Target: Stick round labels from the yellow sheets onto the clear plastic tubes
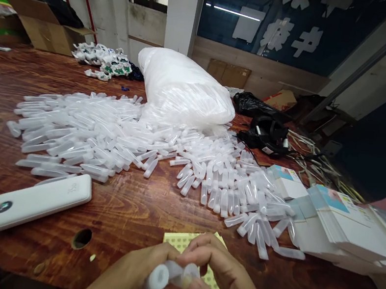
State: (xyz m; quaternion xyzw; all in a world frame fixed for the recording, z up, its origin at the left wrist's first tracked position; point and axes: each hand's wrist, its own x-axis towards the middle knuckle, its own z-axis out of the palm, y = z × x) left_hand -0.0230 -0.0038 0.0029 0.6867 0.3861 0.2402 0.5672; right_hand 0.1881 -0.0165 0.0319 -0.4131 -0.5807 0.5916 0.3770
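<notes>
two tubes (157, 280) sit between the hands — the left hand (135, 274) wraps its grip round one, the right hand (225, 279) pinches the other — above a yellow sheet (176, 239) they partly cover. beyond, a tube heap (76, 129) spreads over the desk (128, 213), power bank (39, 202) left, white stacks (353, 230) right, bag (188, 89) behind.

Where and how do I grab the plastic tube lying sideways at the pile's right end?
Probably pinch the tube across its middle, from above and the near side: it lies flat and sideways, its near edge exposed, with cards behind.
</notes>
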